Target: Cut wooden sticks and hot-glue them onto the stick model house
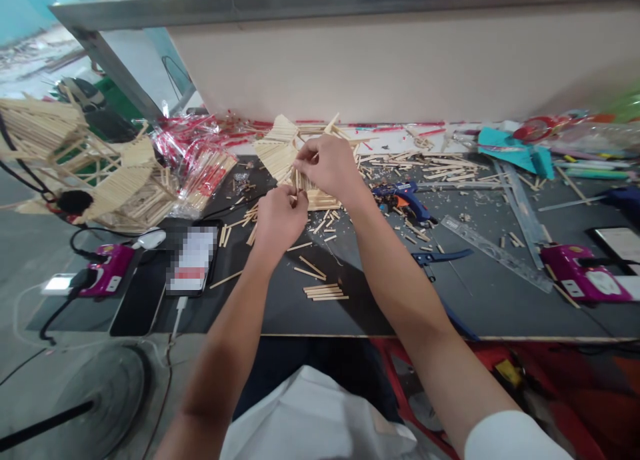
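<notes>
A pale wooden-stick model (279, 148) sits on a dark counter (285, 313). The left hand (283, 215), at the model's near edge, and right hand (326, 167), over its right part, have thumbs and fingertips drawn together; exactly what they pinch is unclear. Right of the model lies a blue glue gun (411, 203); in front, loose sticks (326, 292).
</notes>
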Demonstrator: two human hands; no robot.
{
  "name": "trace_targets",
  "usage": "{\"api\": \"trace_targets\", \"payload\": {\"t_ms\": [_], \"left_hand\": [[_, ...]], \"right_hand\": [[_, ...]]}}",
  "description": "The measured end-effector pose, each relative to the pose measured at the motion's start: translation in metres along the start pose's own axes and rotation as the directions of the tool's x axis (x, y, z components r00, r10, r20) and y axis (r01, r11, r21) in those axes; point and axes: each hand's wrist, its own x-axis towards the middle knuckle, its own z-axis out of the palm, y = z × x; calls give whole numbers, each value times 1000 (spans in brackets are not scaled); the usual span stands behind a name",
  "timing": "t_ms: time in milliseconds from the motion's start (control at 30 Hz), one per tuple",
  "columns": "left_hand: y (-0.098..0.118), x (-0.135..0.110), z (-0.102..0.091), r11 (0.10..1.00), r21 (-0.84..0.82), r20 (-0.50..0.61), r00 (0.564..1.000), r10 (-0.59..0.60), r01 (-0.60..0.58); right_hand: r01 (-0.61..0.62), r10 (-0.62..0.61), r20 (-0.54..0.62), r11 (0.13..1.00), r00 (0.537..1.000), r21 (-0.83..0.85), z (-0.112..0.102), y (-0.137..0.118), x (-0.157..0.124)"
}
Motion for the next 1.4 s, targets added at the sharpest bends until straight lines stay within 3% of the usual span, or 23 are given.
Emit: {"api": "trace_targets", "payload": {"t_ms": [133, 267, 700, 1000, 1400], "left_hand": [[12, -4, 0, 953, 300, -59, 996, 62, -41], [23, -6, 4, 909, 416, -84, 996, 3, 32], [35, -4, 7, 880, 450, -133, 986, -101, 151], [37, -5, 8, 864, 478, -160, 983, -91, 158], [33, -1, 7, 902, 408, -148, 985, -86, 140]], "right_hand": [[-5, 5, 12, 1000, 1000, 2, 0, 0, 0], [0, 0, 5, 1000, 1000, -7, 1, 1, 0], [1, 0, 25, 1000, 1000, -13, -1, -2, 0], [-45, 47, 38, 998, 998, -38, -2, -2, 1], [-18, 18, -12, 999, 1000, -33, 3, 6, 3]]}}
